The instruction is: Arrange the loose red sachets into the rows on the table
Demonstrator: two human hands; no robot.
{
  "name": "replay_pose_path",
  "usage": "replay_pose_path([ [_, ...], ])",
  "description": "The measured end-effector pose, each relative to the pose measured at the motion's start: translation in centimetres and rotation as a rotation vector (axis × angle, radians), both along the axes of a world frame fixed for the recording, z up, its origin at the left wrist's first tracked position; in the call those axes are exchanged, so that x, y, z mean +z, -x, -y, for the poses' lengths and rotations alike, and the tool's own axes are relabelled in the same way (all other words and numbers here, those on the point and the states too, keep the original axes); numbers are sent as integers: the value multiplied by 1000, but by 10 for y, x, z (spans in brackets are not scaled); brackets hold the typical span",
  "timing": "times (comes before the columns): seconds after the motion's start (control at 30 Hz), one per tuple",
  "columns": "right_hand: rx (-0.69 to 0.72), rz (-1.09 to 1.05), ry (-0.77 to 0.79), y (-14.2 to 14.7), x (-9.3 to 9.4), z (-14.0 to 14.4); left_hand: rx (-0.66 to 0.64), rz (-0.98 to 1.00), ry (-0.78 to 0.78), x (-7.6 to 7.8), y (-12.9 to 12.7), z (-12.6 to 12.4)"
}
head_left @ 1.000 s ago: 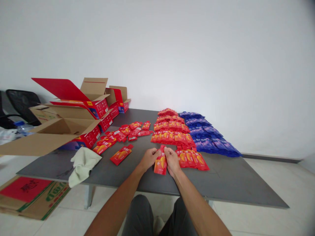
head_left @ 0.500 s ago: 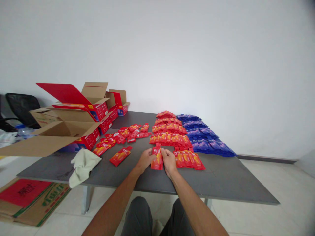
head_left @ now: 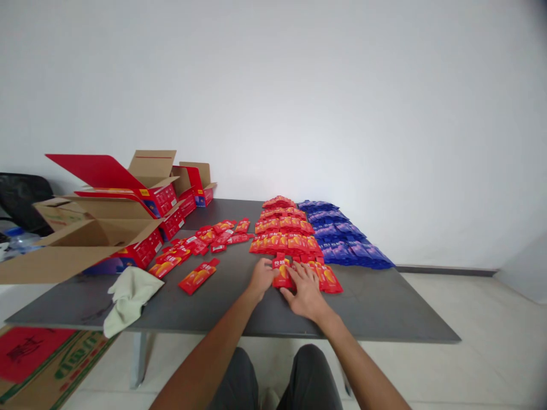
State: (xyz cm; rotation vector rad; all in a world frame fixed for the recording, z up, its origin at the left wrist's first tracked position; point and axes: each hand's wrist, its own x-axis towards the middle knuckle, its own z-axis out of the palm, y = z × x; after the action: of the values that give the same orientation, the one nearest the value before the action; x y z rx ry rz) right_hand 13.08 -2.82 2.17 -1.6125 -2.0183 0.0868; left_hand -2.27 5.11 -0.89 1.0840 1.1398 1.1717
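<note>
A red pouch [head_left: 281, 272] with orange fruit and white lettering lies at the left end of the nearest red row. The fingers of my left hand [head_left: 261, 278] pinch its left edge. My right hand [head_left: 305, 291] rests palm down with fingers spread, over that pouch's right side and the neighbouring pouches [head_left: 329, 279], partly hiding them. Behind, overlapping rows of red pouches [head_left: 286, 242] run back along the table. One loose red pouch [head_left: 199, 276] lies to the left, nearer me than a scattered heap of red pouches [head_left: 205, 236].
Rows of blue pouches [head_left: 352, 250] lie right of the red rows. Open red cartons [head_left: 145, 247] with raised flaps line the left side of the grey table [head_left: 376, 313]. A pale cloth [head_left: 132, 296] hangs over the front edge. Flattened cardboard [head_left: 55, 364] is on the floor.
The red pouch has moved right against the nearest row. My right hand has left its edge and spread over the row; my left hand followed the pouch. The view has shifted slightly.
</note>
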Motion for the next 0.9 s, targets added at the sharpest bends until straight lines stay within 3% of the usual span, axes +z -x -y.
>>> replay_pose_path([
  [0.17,-47,146,33,-33,-3,3,27,-185,-52,-4,-25,-4],
  [0.37,-33,179,110,-46,-15,1,41,-548,-324,2,-32,0],
  [0.6,-68,225,148,-45,-19,1,-135,-1092,-520,15,-28,20],
  [0.9,-63,210,162,-48,-23,-5,-205,-1116,-528,13,-24,24],
])
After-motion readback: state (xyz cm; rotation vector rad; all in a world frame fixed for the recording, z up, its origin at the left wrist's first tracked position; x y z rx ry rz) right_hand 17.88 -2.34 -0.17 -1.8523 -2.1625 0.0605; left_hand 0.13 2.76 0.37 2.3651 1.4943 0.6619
